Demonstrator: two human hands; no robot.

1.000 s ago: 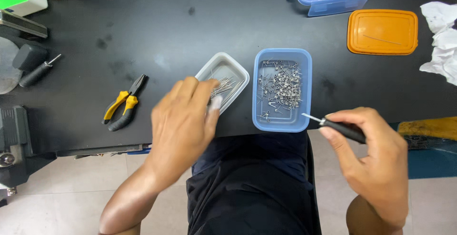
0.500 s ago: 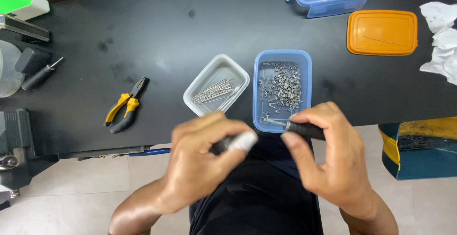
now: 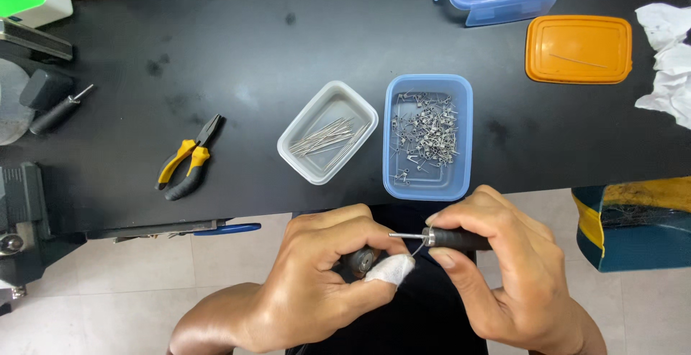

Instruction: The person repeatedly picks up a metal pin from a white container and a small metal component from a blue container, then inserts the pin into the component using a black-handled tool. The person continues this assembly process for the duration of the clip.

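The right hand (image 3: 504,261) has its grip pinched around a black-handled tool (image 3: 455,238) with a metal collar and a thin steel tip pointing left, low in the frame just right of centre. The left hand (image 3: 324,276) is curled shut around a small dark round-ended piece (image 3: 362,261), its fingertip wrapped in white tape (image 3: 390,269) and touching a fine wire at the tool's tip. Both hands meet below the near edge of the black worktop (image 3: 252,53), over the person's dark lap. Just above them, at the centre of the frame, sits a blue tray (image 3: 427,188) holding a heap of small bent wire pieces; beside it to the left, tilted, is a clear tray (image 3: 309,168) with straight metal pins. Yellow-handled pliers (image 3: 186,161) lie at centre left, well apart from the trays. At upper right stand a blue lidded box (image 3: 504,2) and an orange lid (image 3: 579,49), with crumpled white tissue (image 3: 666,53) at the right edge. A small dark screwdriver (image 3: 57,110) lies at the left edge.
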